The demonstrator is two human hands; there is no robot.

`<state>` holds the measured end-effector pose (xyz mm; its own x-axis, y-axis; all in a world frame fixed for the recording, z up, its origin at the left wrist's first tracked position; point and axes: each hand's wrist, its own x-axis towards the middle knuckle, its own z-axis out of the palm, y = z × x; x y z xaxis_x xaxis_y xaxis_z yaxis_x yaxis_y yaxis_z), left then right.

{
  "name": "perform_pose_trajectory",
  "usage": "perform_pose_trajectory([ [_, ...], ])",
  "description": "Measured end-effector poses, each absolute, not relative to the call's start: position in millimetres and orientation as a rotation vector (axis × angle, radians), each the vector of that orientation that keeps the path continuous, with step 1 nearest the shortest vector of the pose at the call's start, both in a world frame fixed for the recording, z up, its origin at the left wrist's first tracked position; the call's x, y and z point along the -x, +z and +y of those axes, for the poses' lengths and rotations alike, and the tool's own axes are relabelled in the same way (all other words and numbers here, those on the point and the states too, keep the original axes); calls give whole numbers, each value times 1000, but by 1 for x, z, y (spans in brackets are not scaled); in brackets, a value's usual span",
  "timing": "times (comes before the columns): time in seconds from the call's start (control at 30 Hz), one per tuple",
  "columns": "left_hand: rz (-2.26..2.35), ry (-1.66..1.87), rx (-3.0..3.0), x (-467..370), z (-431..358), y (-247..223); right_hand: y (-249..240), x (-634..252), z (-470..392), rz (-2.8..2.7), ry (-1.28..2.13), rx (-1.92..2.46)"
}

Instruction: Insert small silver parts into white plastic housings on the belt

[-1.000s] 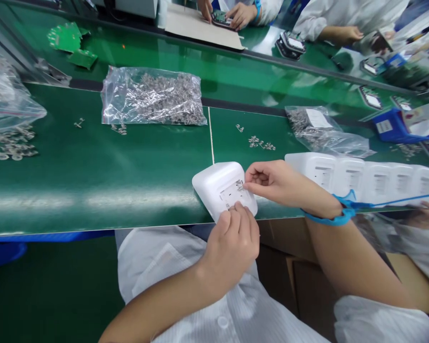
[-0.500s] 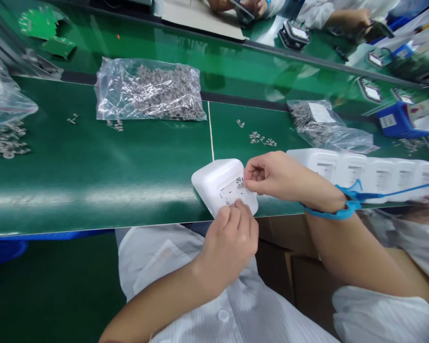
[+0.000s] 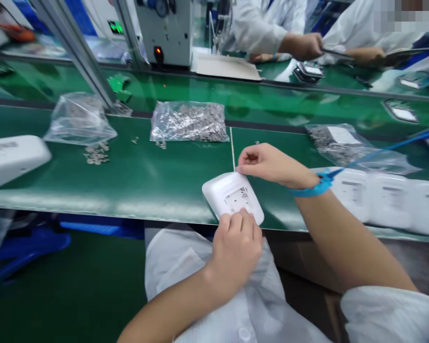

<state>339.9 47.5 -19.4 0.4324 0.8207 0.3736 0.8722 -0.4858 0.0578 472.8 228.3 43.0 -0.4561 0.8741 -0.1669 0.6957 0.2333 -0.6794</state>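
Note:
A white plastic housing point(image 3: 219, 190) lies tilted at the green bench's front edge, its recessed compartment facing up with small metal contacts point(image 3: 243, 193) in it. My left hand point(image 3: 238, 243) has its fingers curled over the near edge of the housing and grips it. Above the housing's far corner, my right hand point(image 3: 259, 162) is closed in a pinch; whatever is between its fingertips is hidden. A blue wrist strap point(image 3: 312, 186) circles my right wrist. One loose metal spring contact point(image 3: 257, 142) shows just behind that hand.
Bags of metal springs point(image 3: 196, 121) lie along the back, with loose springs point(image 3: 97, 153) beside one. More white housings point(image 3: 389, 197) stand in a row at right; another housing point(image 3: 14, 157) sits far left. Across the bench, co-workers' hands point(image 3: 303, 46) hold dark flat objects.
My right hand has moved from over the compartment up to the housing's far corner. My left hand stays on the housing. The view has tilted up and shifted left.

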Motion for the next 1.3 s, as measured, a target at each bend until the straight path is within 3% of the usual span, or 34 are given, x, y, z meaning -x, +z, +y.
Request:
perform_pose_trajectory([
  [0.23, -1738, -487, 2347, -277, 39, -10, 6, -316, 297, -2645, 445, 956],
  [0.4, -1932, -495, 2192, -240, 38, -12, 0, -216, 320, -2709, 337, 771],
  [0.57, -2037, -531, 2065, -220, 39, -16, -1, -170, 327, -2808, 273, 706],
  [0.8, -1985, -584, 2098, -216, 42, -18, 1, -199, 315, -2795, 265, 735],
  [1.03, -1890, -614, 2187, -244, 58, -23, 25, -313, 270, -2528, 406, 682],
  [1.3, -1842, -582, 2144, -275, 64, -24, -13, -408, 169, -2090, 278, 843],
])
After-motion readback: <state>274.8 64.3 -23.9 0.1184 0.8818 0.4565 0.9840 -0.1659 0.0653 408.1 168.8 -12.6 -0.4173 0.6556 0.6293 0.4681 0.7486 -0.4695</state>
